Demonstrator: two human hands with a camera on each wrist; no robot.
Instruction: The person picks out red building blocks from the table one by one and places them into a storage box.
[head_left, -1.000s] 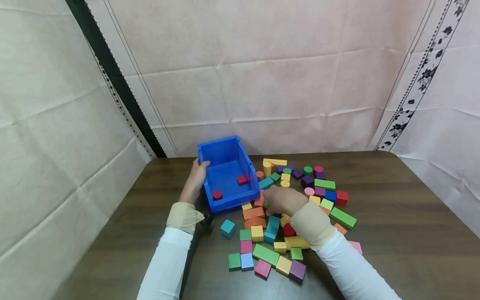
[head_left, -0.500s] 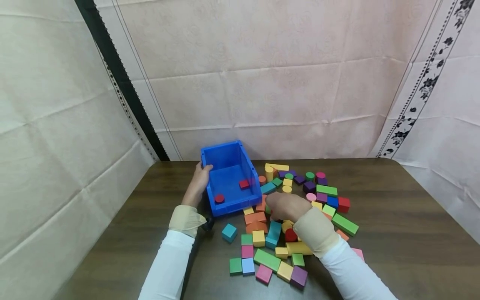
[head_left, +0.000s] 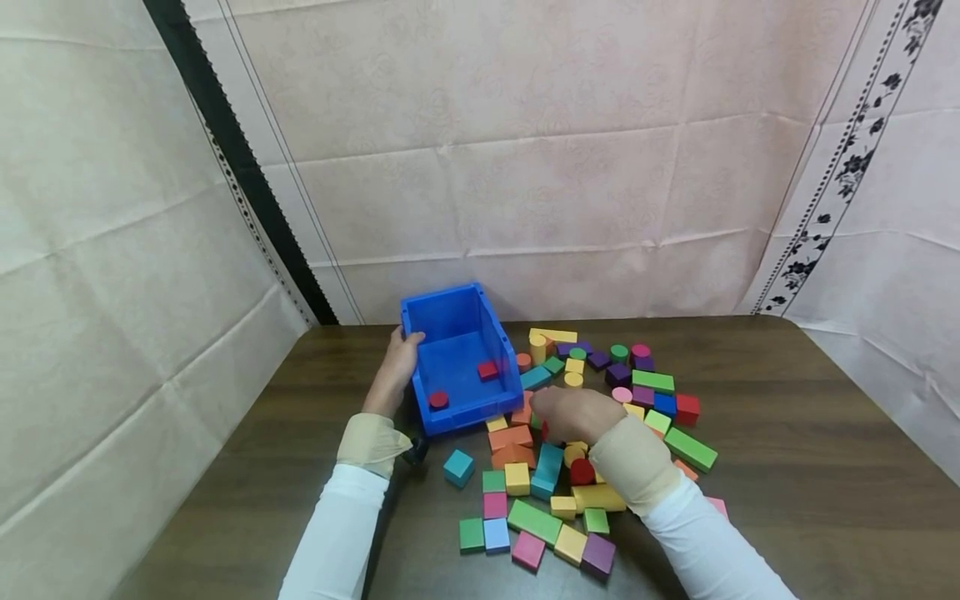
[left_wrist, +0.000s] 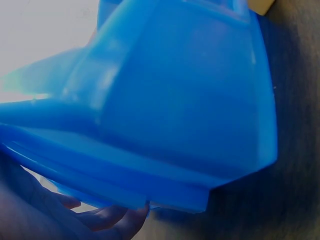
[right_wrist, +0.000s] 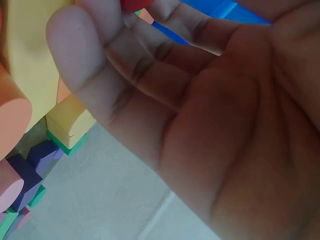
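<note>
My left hand grips the left rim of a blue plastic bin, its thumb over the edge. In the left wrist view, the fingers curl against the rim of the bin. Inside the bin lie a red block and a red cylinder. Over the pile, just right of the bin, my right hand pinches a small red block at its fingertips; most of that block is hidden. A red cylinder lies below this hand.
Many coloured wooden blocks spread over the dark wooden table, including a green block, a purple cube and a red cube. One teal cube lies apart, left of the pile. Pale cloth hangs behind.
The head view shifted slightly, moving the whole scene down in the picture. Both hands keep their places, the left on the bin and the right over the blocks.
</note>
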